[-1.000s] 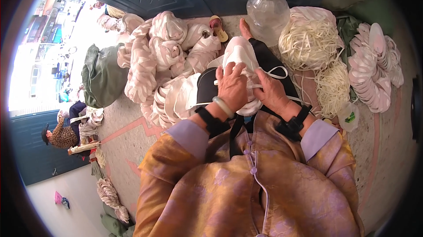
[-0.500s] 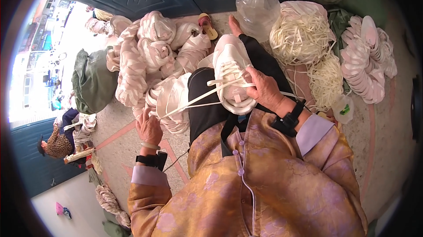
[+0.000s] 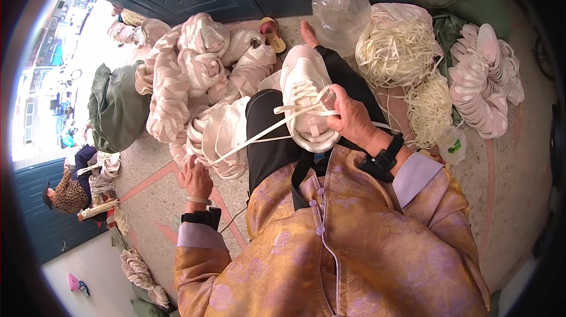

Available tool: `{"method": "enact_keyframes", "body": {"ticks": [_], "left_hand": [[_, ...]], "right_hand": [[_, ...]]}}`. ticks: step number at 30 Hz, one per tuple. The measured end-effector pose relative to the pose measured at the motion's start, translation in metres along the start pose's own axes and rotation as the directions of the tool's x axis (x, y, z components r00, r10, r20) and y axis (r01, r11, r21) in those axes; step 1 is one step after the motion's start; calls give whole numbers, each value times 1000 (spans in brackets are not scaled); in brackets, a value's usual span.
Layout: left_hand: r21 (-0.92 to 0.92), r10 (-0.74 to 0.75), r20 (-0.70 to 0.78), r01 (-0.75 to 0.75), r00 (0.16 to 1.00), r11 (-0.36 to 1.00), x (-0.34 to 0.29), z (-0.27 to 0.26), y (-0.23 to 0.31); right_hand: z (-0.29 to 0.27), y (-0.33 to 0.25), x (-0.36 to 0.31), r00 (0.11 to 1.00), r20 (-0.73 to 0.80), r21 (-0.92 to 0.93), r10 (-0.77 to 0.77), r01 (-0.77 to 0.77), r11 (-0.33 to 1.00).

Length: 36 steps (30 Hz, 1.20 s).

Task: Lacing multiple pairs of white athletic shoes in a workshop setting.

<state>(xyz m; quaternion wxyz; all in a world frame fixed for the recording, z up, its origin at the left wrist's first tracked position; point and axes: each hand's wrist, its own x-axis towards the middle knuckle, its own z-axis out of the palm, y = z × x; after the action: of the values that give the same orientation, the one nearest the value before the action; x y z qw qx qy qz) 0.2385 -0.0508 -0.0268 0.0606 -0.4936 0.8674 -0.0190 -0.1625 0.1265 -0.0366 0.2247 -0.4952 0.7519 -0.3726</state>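
A white and pale pink sneaker (image 3: 305, 75) rests on my lap, toe pointing away, between my dark-trousered legs. Cream shoelace (image 3: 250, 141) crosses its upper and stretches out to the left. My left hand (image 3: 196, 179) is off to the left of my knee, fingers closed on the far end of that lace. At the shoe's right side, near the tongue and collar, my right hand (image 3: 354, 118) pinches the lace with thumb and fingers. A loop of lace stands out on the left of the crossing. Another strand trails right behind my right wrist.
Bundled pale pink shoe pieces (image 3: 203, 72) lie ahead on the left, beside a green sack (image 3: 119, 108). A clear bottle with red cap (image 3: 340, 13), a heap of cream laces (image 3: 398, 52) and stacked shoe pieces (image 3: 480, 81) are ahead right. Another person (image 3: 69, 193) sits far left.
The view has shifted slightly, so the surroundings sit a little further left. Both hands keep their hold on the lace, with little other visible movement.
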Motion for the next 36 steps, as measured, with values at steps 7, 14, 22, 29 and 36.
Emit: {"method": "enact_keyframes", "body": {"ticks": [7,14,22,29,36], "left_hand": [[-106,-31,2,31,1000,994,-7,4,-2],[-495,61,-321,-222,945,840,37,-29,15],[-959,-167,243,212,955,-187,46,-85,33],[-649,3,34,24,999,-761,40,-117,51],[-631,279,-192,99,941,-769,39,-147,72]], "right_hand": [[-1,-1,2,1000,3,-1,-4,4,1000],[-28,-12,0,981,189,-1,-50,51,999],[-74,-18,-13,931,133,-410,-339,363,837],[-88,-11,-28,901,109,-491,-420,417,765],[-90,-6,-36,908,115,-486,-403,406,774]]}}
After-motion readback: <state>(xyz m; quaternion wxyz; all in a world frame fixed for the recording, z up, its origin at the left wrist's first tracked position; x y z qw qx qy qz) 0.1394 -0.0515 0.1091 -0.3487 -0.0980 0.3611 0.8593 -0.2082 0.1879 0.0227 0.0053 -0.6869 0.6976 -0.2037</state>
